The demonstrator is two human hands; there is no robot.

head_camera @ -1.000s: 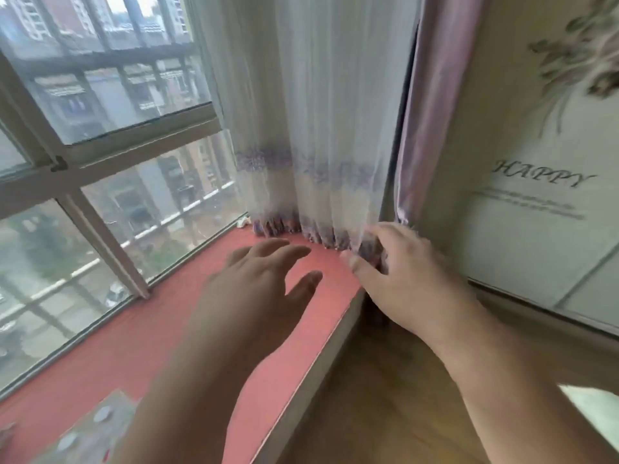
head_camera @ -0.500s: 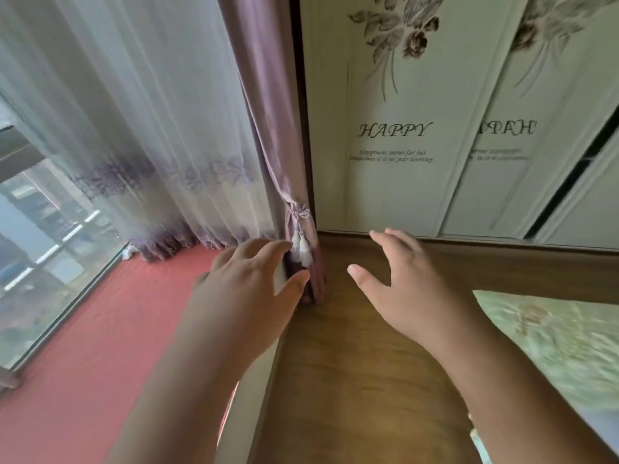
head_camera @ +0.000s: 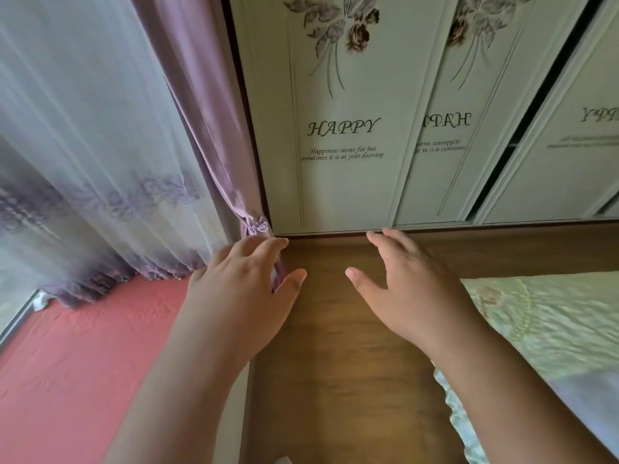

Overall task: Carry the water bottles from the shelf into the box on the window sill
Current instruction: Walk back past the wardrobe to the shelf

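Notably, left hand and right hand spread, grip empty; curtain partly behind left fingers.

We see of the task's things only the window sill, a broad ledge covered in a red, faintly creased cloth, lying level at lower left. Its far end runs under the hems of the curtains, and its right edge meets a pale vertical face beside the wooden floor.

The left hand hides the curtain tassel end; far-right door lettering seems blurred
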